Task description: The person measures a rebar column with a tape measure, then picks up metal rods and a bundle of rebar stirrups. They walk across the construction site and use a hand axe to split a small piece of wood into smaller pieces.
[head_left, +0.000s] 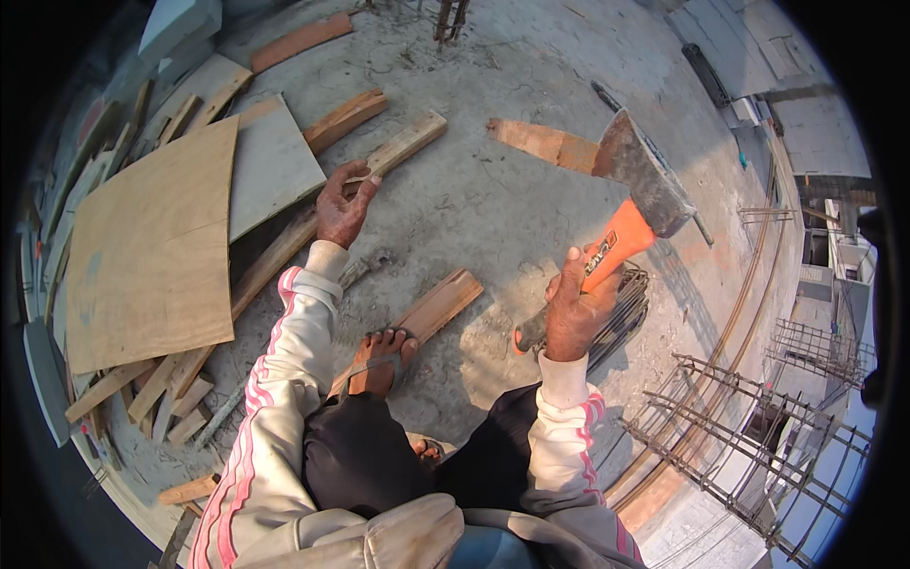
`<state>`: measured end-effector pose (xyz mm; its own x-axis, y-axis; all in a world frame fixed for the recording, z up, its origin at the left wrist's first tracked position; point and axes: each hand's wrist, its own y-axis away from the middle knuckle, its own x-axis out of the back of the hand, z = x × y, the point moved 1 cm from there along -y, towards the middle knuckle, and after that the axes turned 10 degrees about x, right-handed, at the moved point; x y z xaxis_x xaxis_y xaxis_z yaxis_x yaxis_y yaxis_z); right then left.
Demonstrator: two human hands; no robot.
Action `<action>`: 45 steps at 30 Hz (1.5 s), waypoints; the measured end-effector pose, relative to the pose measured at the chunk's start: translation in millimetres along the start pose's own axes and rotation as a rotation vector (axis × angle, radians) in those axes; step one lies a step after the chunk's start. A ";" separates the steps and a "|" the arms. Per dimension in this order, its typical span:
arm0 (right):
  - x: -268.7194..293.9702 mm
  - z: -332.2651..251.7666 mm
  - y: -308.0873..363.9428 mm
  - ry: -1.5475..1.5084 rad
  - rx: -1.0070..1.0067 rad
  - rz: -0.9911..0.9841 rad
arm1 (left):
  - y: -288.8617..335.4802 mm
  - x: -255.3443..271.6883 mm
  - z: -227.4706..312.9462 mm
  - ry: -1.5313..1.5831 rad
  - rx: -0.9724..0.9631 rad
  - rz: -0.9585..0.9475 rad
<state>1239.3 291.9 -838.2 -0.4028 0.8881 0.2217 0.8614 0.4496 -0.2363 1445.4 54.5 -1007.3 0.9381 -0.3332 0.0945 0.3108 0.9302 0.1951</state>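
My right hand [575, 318] is wrapped round the orange handle of a hatchet [654, 185]. Its broad, grey, worn metal head is raised above the floor. My left hand [347, 207] is open, thumb and fingers apart and a little bent, with nothing seen in it. It hangs over or beside a long timber [403, 147]; I cannot tell whether it touches. A short wooden plank [445, 305] lies between my feet, with my sandalled left foot [376, 365] against or on its near end. Past the hatchet head lies a reddish board [545, 145].
On the left is a pile of timber offcuts topped by a large plywood sheet [156, 251] and a grey panel [275, 171]. A bundle of bent steel bars [626, 308] lies beside my right hand. A rebar cage [749, 436] stands at the lower right; rebar stubs [450, 19] rise at the far side.
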 end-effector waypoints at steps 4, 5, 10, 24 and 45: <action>-13.8 89.2 11.5 0.288 -0.026 -0.325 | 14.0 -21.6 6.1 0.017 -0.024 -0.082; -8.6 92.4 11.5 0.294 -0.047 -0.356 | 17.3 -23.3 4.9 0.001 0.040 -0.084; 28.1 6.1 -5.9 -0.039 0.053 -0.150 | 19.2 -12.1 -7.6 0.026 0.019 -0.054; -10.5 102.6 0.6 0.317 -0.231 -0.336 | 14.3 -26.1 22.3 0.059 -0.054 -0.085; -20.9 87.7 -27.6 0.106 -0.193 -0.262 | 13.4 -27.1 6.6 0.083 0.027 -0.106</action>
<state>1196.7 269.3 -919.2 -0.5922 0.7255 0.3507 0.7798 0.6256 0.0226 1423.1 75.0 -1000.8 0.9101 -0.4143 -0.0091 0.4055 0.8857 0.2262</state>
